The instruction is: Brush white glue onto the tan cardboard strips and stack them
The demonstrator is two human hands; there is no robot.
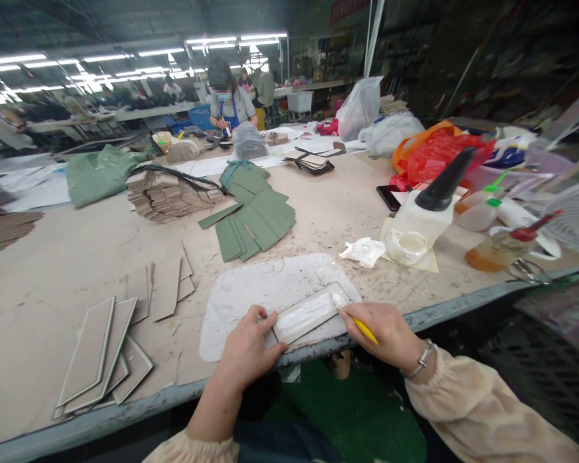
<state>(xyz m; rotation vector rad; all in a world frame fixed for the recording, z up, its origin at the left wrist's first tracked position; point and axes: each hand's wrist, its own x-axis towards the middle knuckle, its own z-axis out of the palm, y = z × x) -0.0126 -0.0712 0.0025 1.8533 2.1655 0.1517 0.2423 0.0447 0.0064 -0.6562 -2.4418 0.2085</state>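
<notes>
A flat rectangular panel [313,329] with a dark rim lies aslant on a whitish mat [226,296] at the table's front edge. Wet white paste, probably glue, covers much of its face. My left hand [251,344] holds the panel's left end down between thumb and fingers. In my right hand [383,331] is a brush with a yellow handle [365,332]; its white-coated tip touches the panel's right end. Similar rimmed panels [89,354] overlap at the left, beside plain beige pieces [166,289].
Fanned green pieces [255,225] and a beige bundle [168,196] lie beyond the mat. A white bottle [419,222] with a black nozzle, crumpled tissue [365,251] and an amber-liquid bottle [496,251] stand right. A co-worker [231,103] sits across the table.
</notes>
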